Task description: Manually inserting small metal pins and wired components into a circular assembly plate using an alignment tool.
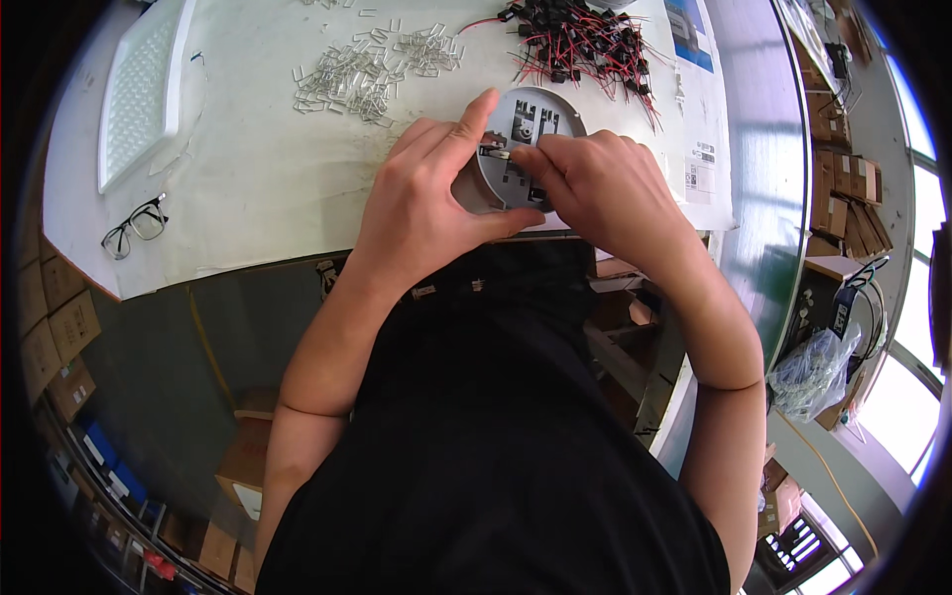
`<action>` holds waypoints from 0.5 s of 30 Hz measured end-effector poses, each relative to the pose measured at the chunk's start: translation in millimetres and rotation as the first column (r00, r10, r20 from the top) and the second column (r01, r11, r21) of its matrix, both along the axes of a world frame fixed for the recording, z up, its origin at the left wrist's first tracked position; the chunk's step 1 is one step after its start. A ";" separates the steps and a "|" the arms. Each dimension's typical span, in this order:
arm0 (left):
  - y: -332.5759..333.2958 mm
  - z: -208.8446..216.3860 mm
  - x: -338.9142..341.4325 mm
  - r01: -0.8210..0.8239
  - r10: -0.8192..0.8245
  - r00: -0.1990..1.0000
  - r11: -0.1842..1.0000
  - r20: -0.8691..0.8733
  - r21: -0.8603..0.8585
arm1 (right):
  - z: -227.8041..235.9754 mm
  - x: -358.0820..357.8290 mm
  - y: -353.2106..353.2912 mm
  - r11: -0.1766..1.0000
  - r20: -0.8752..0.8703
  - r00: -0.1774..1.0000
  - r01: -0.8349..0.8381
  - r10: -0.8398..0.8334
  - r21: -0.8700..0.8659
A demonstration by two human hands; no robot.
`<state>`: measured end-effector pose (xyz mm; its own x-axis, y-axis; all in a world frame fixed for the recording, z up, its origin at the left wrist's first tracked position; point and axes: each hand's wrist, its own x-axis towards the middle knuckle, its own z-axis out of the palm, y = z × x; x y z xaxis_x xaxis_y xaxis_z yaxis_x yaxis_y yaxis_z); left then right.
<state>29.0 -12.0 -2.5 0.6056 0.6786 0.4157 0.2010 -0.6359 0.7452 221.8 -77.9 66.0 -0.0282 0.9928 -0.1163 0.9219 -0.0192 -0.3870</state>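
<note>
Through my remote view, the white table (268,188) runs to a near edge just below the hands, an open stretch between glasses (149,222) and clips. A white panel (149,89) borders the left; black parts with red wires (585,45) crowd beyond the hands. Printed paper (702,164) lies right, its lettering too small for me. The left hand (421,183) grips the grey round housing (565,119) between finger and thumb — the right hand (605,178) bends over its inside, pinch unclear to me. Wire clips (357,79) lie scattered.
</note>
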 end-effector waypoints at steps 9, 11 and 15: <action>-1.5 -5.6 -1.1 -0.013 0.013 1.000 0.999 0.007 0.032 | 30.0 -9.5 9.5 0.984 0.294 0.939 -0.165 0.176 -0.062; -2.9 -5.7 -1.2 -0.012 0.012 1.000 0.999 0.001 0.031 | 28.9 -11.2 7.9 0.988 0.277 0.949 -0.145 0.153 -0.049; -1.3 -4.8 -1.6 -0.012 0.012 1.000 0.999 -0.018 0.033 | 27.5 -13.7 9.5 0.994 0.232 0.967 -0.103 0.107 -0.028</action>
<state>27.5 -13.3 -7.2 0.6052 0.6722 0.4265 0.2221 -0.6571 0.7204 208.1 -68.4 93.5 -0.1026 0.9837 -0.1474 0.9837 0.0784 -0.1619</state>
